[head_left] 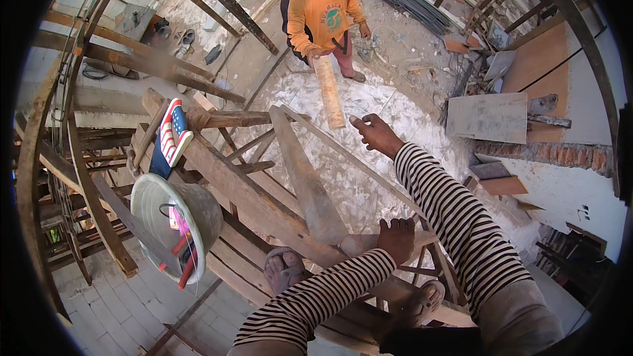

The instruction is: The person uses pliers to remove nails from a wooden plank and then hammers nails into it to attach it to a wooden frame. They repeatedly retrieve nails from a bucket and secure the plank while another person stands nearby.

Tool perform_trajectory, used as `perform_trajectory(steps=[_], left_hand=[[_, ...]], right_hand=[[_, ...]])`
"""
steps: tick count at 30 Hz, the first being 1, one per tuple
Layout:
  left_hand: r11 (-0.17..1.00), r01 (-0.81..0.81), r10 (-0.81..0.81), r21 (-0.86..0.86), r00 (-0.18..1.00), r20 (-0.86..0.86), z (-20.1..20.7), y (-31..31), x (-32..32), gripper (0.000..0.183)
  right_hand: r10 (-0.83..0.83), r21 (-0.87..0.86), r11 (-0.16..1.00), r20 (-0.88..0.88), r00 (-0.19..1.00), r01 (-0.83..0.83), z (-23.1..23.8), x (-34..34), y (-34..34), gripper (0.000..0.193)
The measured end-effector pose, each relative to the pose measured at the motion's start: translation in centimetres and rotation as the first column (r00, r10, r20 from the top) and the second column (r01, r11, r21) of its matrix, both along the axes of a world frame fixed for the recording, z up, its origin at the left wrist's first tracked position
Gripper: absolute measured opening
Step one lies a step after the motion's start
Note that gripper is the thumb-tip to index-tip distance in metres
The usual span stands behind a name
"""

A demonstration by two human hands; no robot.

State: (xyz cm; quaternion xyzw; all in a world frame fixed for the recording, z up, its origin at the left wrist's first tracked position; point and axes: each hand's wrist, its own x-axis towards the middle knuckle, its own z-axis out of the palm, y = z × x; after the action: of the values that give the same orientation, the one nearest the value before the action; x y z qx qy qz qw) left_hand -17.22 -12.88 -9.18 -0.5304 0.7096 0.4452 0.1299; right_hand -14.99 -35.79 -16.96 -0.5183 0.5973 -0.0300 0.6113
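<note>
Bucket (pixel 210 214) with tools inside, well left of both hands' fingers; red, white and blue item (pixel 173 133) just beyond its rim. Co-worker's hand (pixel 314 57), farther out than right fingers, holds upper end of wooden board (pixel 328 92); lower end hangs just left of right fingertips, apparently not touching. Right hand (pixel 377 133) stretched out, fingers parted, holding nothing. Left hand (pixel 397 240), nearer body, lies on beam (pixel 359 244); cannot tell whether fingers clasp it. Pale panel (pixel 488 118) well right of right fingers.

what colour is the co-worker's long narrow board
The long narrow board is pale tan with orangey patches, best in head view.
</note>
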Motion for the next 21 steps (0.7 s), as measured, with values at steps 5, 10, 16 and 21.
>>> perform_trajectory(steps=[5, 10, 16, 21], left_hand=[[0.997, -0.052, 0.049, -0.065, 0.998, -0.045, 0.1, 0.4, 0.8, 0.064], [0.994, -0.080, 0.073, -0.074, 0.992, -0.101, 2.7, 0.7, 3.0, 0.072], [0.978, -0.047, 0.000, -0.204, 0.974, -0.225, 4.7, 2.1, 5.0, 0.074], [0.966, 0.011, -0.111, -0.257, 0.918, -0.380, 9.2, 3.2, 8.4, 0.073]], right_hand=[[-0.266, 0.271, 0.938, 0.170, 0.949, 0.215, -2.6, 2.1, 1.2, 0.067], [-0.665, 0.601, 0.675, 0.244, 0.706, 0.428, 3.0, -3.1, 3.1, 0.030], [-0.678, 0.728, 0.590, 0.212, 0.703, 0.349, 9.4, -13.2, 3.3, 0.030], [-0.473, 0.552, 0.777, 0.195, 0.859, 0.303, 14.3, -18.3, 5.9, 0.033]])
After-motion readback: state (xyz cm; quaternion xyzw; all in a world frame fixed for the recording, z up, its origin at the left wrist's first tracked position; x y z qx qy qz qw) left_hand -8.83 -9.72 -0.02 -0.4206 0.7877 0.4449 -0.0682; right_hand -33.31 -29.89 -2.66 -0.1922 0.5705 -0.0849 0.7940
